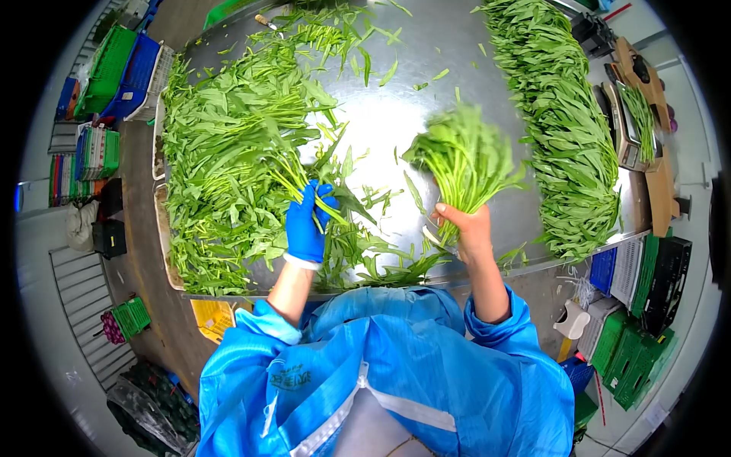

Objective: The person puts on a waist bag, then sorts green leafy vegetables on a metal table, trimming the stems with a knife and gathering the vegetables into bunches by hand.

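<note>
My left hand (307, 225), in a blue glove, is closed around a few leafy green stems (288, 177) that look like water spinach. These stems lie at the right edge of a large loose heap of the same greens (221, 160). My bare right hand (466, 227) grips a thick bunch of water spinach (466, 156) by its stems, leaves pointing away from me and blurred at the tips. A small pale, flat piece (432, 236) shows beside the right fingers; I cannot make out what it is. Loose leaves (381, 266) lie between the hands.
A long row of lined-up greens (563, 129) runs along the right of the metal table (411, 46). A small wooden-handled tool (266, 23) lies at the far left. Beyond the right edge, a scale (620, 126) bears more greens. Stacked crates (106, 72) stand on both sides.
</note>
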`<state>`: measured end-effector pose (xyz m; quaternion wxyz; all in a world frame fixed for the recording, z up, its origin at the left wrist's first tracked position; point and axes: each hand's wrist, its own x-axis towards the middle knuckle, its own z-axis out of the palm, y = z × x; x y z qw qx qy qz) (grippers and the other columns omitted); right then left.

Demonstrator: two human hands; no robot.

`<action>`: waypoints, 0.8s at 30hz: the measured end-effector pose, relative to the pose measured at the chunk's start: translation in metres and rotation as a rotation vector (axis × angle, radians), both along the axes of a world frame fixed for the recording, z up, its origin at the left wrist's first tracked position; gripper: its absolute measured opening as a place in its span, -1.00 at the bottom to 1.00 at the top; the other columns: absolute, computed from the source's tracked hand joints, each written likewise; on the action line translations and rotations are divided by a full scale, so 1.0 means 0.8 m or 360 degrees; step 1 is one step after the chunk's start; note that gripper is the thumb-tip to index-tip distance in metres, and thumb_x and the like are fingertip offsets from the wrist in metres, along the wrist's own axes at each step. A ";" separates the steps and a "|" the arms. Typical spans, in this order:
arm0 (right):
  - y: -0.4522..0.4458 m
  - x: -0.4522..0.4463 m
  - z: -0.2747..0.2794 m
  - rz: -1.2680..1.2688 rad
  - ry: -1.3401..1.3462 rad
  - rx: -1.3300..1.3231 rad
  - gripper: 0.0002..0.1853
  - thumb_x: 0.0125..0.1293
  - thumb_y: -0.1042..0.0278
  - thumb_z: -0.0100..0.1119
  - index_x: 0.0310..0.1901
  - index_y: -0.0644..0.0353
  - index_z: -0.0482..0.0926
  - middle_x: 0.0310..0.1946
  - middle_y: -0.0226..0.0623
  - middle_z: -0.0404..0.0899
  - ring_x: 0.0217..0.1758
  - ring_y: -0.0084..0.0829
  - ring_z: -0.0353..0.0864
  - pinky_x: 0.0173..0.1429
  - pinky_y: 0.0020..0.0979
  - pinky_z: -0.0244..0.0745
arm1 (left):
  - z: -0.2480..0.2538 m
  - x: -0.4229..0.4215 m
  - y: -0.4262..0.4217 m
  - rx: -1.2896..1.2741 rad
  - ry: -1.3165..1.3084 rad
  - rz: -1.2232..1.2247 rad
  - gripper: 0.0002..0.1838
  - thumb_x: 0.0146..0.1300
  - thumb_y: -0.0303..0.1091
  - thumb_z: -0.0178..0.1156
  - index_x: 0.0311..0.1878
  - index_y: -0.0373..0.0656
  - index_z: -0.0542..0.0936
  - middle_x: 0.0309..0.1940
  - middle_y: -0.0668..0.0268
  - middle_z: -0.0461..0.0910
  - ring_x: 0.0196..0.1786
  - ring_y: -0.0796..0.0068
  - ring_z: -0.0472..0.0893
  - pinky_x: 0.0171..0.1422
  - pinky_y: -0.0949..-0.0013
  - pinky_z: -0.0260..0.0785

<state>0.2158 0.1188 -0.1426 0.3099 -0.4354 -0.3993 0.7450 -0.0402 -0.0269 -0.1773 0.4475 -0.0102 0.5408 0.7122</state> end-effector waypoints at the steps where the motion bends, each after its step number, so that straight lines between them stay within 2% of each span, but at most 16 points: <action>1: 0.000 -0.007 0.015 -0.0072 0.0129 -0.0023 -0.73 0.13 0.58 0.32 -0.10 0.38 0.57 -0.30 -0.19 0.67 -0.35 -0.42 0.65 -0.29 -0.44 0.52 | 0.001 0.012 0.003 0.0013 0.0032 -0.0020 -0.69 0.48 -0.20 0.06 0.11 -0.20 0.48 -0.16 0.21 0.66 -0.28 0.44 0.64 -0.11 0.39 0.55; 2: -0.001 -0.011 0.022 -0.0143 0.0258 -0.0050 -0.72 0.13 0.58 0.32 -0.10 0.38 0.56 -0.30 -0.18 0.67 -0.35 -0.41 0.65 -0.30 -0.44 0.52 | 0.001 0.026 0.005 0.0023 0.0063 -0.0038 -0.69 0.48 -0.21 0.05 0.12 -0.21 0.48 -0.15 0.20 0.66 -0.29 0.45 0.64 -0.12 0.40 0.55; 4: -0.002 -0.009 0.002 -0.0041 0.0376 -0.0188 -0.62 0.13 0.55 0.33 0.01 0.37 0.53 -0.18 -0.15 0.66 -0.34 -0.43 0.62 -0.31 -0.43 0.51 | 0.005 0.053 0.011 0.0101 0.0082 -0.0143 -0.69 0.47 -0.25 0.06 0.15 -0.22 0.47 -0.14 0.21 0.65 -0.27 0.48 0.63 -0.11 0.41 0.53; 6: -0.001 -0.001 -0.044 0.0155 0.0136 -0.0335 -0.51 0.14 0.54 0.33 0.14 0.36 0.48 0.00 -0.13 0.62 -0.35 -0.47 0.59 -0.30 -0.45 0.51 | -0.003 0.067 0.013 0.0069 0.0012 -0.0206 -0.70 0.47 -0.27 0.06 0.12 -0.25 0.47 -0.14 0.16 0.64 -0.25 0.45 0.62 -0.10 0.40 0.52; 7: 0.002 -0.001 -0.059 0.0230 -0.0161 -0.0340 -0.59 0.15 0.53 0.33 0.05 0.37 0.53 -0.15 -0.18 0.66 -0.36 -0.48 0.58 -0.30 -0.46 0.50 | -0.006 0.069 0.013 0.0061 -0.0020 -0.0231 -0.69 0.47 -0.27 0.06 0.15 -0.25 0.46 -0.13 0.17 0.64 -0.25 0.47 0.62 -0.10 0.41 0.51; 8: 0.001 0.008 -0.067 0.0154 -0.0094 -0.0355 -0.65 0.14 0.52 0.36 -0.03 0.35 0.55 -0.21 -0.21 0.66 -0.36 -0.47 0.59 -0.31 -0.45 0.50 | -0.006 0.069 0.014 0.0050 -0.0010 -0.0247 -0.69 0.47 -0.28 0.05 0.16 -0.25 0.47 -0.13 0.18 0.64 -0.25 0.48 0.62 -0.10 0.42 0.51; 10: -0.001 0.006 -0.035 0.0028 0.0038 -0.0388 -0.76 0.11 0.51 0.40 -0.19 0.33 0.59 -0.34 -0.25 0.65 -0.35 -0.45 0.62 -0.32 -0.44 0.50 | -0.001 0.064 0.014 0.0024 0.0011 -0.0255 -0.69 0.48 -0.28 0.05 0.16 -0.25 0.48 -0.13 0.20 0.65 -0.24 0.51 0.62 -0.10 0.44 0.50; 14: -0.016 0.006 -0.014 0.0027 0.0145 -0.0079 -0.77 0.09 0.53 0.39 -0.20 0.35 0.61 -0.40 -0.26 0.66 -0.43 -0.43 0.62 -0.30 -0.43 0.53 | 0.007 0.061 0.015 0.0002 0.0102 -0.0232 -0.68 0.46 -0.29 0.08 0.17 -0.25 0.51 -0.11 0.24 0.65 -0.22 0.53 0.62 -0.12 0.47 0.47; 16: -0.025 -0.001 -0.024 0.0148 0.0042 -0.0077 -0.78 0.10 0.52 0.39 -0.20 0.32 0.61 -0.43 -0.29 0.65 -0.43 -0.46 0.61 -0.27 -0.44 0.53 | 0.018 0.078 0.024 -0.0008 0.0159 -0.0319 -0.68 0.46 -0.25 0.08 0.11 -0.26 0.56 -0.13 0.23 0.66 -0.21 0.52 0.62 -0.12 0.48 0.44; 17: -0.032 -0.004 -0.036 0.0242 -0.0028 -0.0088 -0.77 0.10 0.50 0.40 -0.20 0.31 0.61 -0.42 -0.30 0.65 -0.41 -0.47 0.61 -0.26 -0.44 0.53 | 0.009 0.080 0.021 -0.0064 0.0175 -0.0562 -0.67 0.47 -0.24 0.05 0.11 -0.28 0.52 -0.07 0.20 0.64 -0.16 0.43 0.62 -0.01 0.37 0.49; 18: -0.041 -0.009 -0.046 0.0338 -0.0100 -0.0100 -0.77 0.10 0.49 0.42 -0.20 0.30 0.62 -0.40 -0.30 0.65 -0.39 -0.49 0.61 -0.25 -0.44 0.53 | -0.001 0.092 0.021 -0.0179 0.0257 -0.0714 -0.62 0.48 -0.16 0.04 0.09 -0.31 0.51 -0.12 0.20 0.64 -0.19 0.44 0.61 -0.02 0.38 0.47; 19: -0.054 -0.014 -0.051 0.0396 -0.0066 -0.0240 -0.72 0.09 0.46 0.45 -0.16 0.27 0.62 -0.32 -0.31 0.66 -0.31 -0.52 0.61 -0.21 -0.45 0.50 | -0.029 0.098 0.017 -0.0352 0.0325 -0.0965 -0.60 0.47 -0.12 0.03 0.06 -0.32 0.52 -0.16 0.20 0.64 -0.21 0.45 0.60 -0.03 0.39 0.46; 20: -0.067 -0.013 -0.068 0.0486 -0.0065 -0.0348 -0.70 0.09 0.47 0.44 -0.12 0.27 0.61 -0.32 -0.32 0.65 -0.31 -0.52 0.60 -0.20 -0.45 0.50 | -0.066 0.105 0.009 -0.0529 0.0389 -0.1211 -0.58 0.47 -0.09 0.03 0.04 -0.33 0.53 -0.20 0.21 0.64 -0.23 0.45 0.59 -0.03 0.40 0.45; 22: -0.087 -0.009 -0.110 0.0678 -0.0064 -0.0561 -0.64 0.09 0.49 0.43 -0.06 0.27 0.60 -0.33 -0.34 0.64 -0.30 -0.51 0.59 -0.20 -0.44 0.50 | -0.134 0.143 -0.010 -0.0492 0.0331 -0.0972 -0.53 0.48 -0.02 0.00 -0.05 -0.33 0.57 -0.27 0.21 0.62 -0.26 0.45 0.58 -0.04 0.36 0.44; 24: -0.093 -0.001 -0.123 0.0710 -0.0197 -0.0623 -0.60 0.06 0.51 0.45 -0.02 0.27 0.59 -0.29 -0.34 0.65 -0.25 -0.50 0.60 -0.14 -0.43 0.51 | -0.130 0.143 -0.018 -0.0598 0.0235 -0.1133 -0.48 0.49 0.01 -0.02 -0.01 -0.36 0.59 -0.19 0.16 0.65 -0.19 0.42 0.60 0.01 0.34 0.45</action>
